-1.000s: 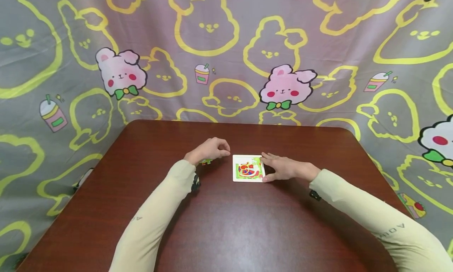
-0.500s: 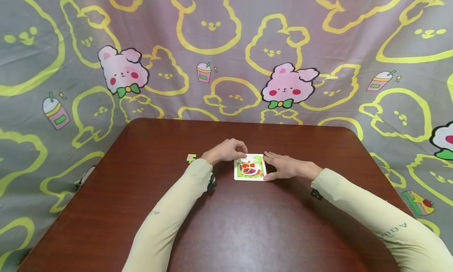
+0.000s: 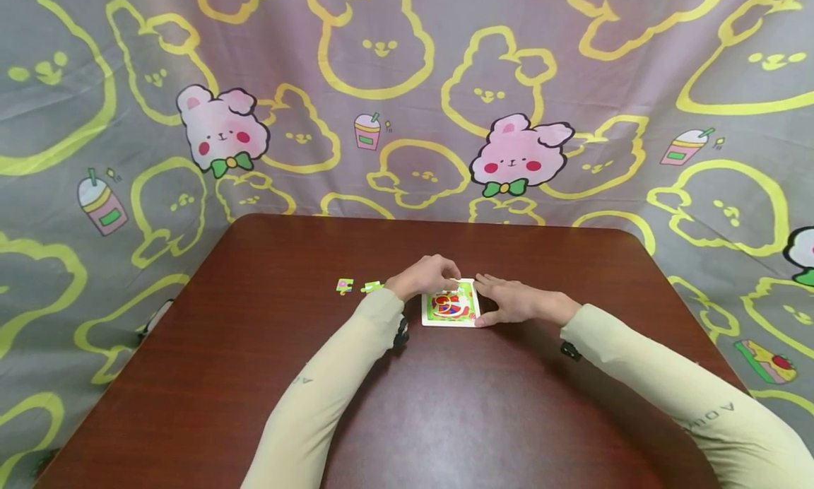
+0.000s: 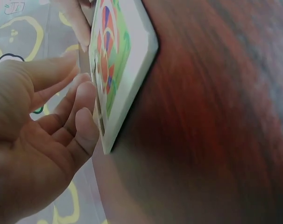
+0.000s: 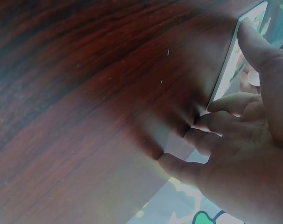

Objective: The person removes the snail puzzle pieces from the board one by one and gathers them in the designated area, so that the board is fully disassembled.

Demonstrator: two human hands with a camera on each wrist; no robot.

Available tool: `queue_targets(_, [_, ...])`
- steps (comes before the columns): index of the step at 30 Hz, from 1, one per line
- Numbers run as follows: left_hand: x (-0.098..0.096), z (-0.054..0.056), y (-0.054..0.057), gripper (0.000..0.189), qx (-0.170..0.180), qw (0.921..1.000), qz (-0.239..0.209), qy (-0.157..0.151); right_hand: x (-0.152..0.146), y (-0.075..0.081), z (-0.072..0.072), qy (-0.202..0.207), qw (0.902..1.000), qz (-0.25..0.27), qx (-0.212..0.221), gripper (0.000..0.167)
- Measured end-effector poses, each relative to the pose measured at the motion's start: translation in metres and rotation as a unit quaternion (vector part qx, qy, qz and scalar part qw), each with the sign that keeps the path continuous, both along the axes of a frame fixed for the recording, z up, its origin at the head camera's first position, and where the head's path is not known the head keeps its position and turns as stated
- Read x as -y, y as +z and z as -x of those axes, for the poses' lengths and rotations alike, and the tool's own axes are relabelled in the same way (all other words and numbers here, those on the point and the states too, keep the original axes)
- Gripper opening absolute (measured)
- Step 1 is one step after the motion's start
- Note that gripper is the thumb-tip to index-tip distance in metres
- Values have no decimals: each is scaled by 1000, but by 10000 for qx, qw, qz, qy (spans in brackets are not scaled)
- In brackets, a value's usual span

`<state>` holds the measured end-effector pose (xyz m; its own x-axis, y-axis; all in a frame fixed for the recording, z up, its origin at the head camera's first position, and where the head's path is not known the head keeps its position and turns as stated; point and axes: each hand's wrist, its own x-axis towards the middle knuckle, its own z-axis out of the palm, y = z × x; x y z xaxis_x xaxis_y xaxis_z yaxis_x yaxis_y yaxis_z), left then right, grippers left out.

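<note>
- Glossy wood-grain counter [image 3: 445,404]; square, white-rimmed board [image 3: 446,323]; knobbed puzzle pieces [image 3: 344,285], nine o'clock.
- Your right hand [image 3: 514,300]: spread, touching three-o'clock edge.
- Your left hand [image 3: 425,275]: fingers bent, eleven o'clock; pinch unclear.

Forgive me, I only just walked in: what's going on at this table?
Someone is working on a jigsaw puzzle in a white-rimmed tray. The right hand rests on the tray's right edge; the left hand is over its far side, though whether it pinches a piece is unclear. Two loose pieces lie on the table to the left.
</note>
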<state>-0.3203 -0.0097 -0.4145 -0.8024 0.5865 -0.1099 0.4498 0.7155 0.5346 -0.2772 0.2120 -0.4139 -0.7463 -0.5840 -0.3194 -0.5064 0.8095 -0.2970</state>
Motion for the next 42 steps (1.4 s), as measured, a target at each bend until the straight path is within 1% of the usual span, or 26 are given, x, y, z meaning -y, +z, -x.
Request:
queue_targets(7, [-6,-3,-2,27,-101,9997,219,109,0,-2,0,40,10000,26,-72,97])
queue_targets(16, [-7,-7,-3,25,-231,9989,324,250,-1,-2,-1,28,9999,45,-96,95])
queue_targets(25, [-8,-8,-3,22,-233,9988,283,322,-1,-2,0,21,10000,34,-71,92])
queue_targets(30, [-8,-7,-3,23,-182,9987,300,361,-1,-1,0,21,10000,13,-55,92])
queue_targets(36, [-10,-8,-2,22,-209,9985,363,356,-1,-2,1,62,9999,4,-85,92])
queue_targets(42, [-11,-9,-3,18,-198,9985,277,438,-2,-2,2,73,9999,-20,-70,92])
